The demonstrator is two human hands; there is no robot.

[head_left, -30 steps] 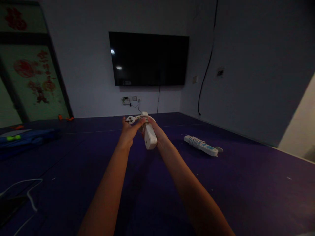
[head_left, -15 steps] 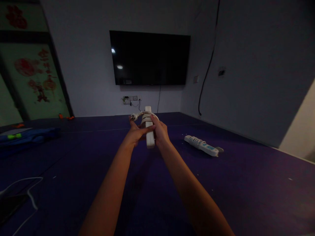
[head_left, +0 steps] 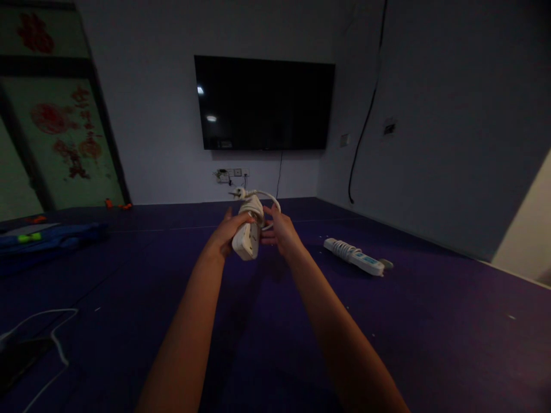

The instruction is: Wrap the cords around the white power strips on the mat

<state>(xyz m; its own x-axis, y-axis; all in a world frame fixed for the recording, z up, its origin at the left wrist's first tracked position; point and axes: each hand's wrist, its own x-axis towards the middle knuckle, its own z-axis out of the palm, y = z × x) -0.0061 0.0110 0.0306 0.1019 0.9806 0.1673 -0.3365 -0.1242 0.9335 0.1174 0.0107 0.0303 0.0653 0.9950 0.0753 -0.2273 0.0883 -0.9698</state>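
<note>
A white power strip (head_left: 247, 240) is held up in front of me, its socket face turned partly to the right. Its white cord (head_left: 253, 206) is wound around the far part. The plug (head_left: 238, 193) sticks out to the left at the top, and a loose loop of cord curves over to the right. My left hand (head_left: 224, 232) is closed on the strip from the left, thumb across the top. At the right side, my right hand (head_left: 279, 226) has its fingers apart beside the wound cord and loop; whether the fingertips touch is unclear.
A second power strip (head_left: 355, 256) with its cord wrapped lies on the purple floor (head_left: 275, 321) to the right. Blue fabric (head_left: 64, 236) lies at the left, and a white cable (head_left: 54, 332) near the lower left. A television (head_left: 264, 103) hangs on the far wall.
The power strip has rolled and tilted left, so its socket face now shows. The plug has come up from beside my left fingers. My right hand's fingers have come off the strip.
</note>
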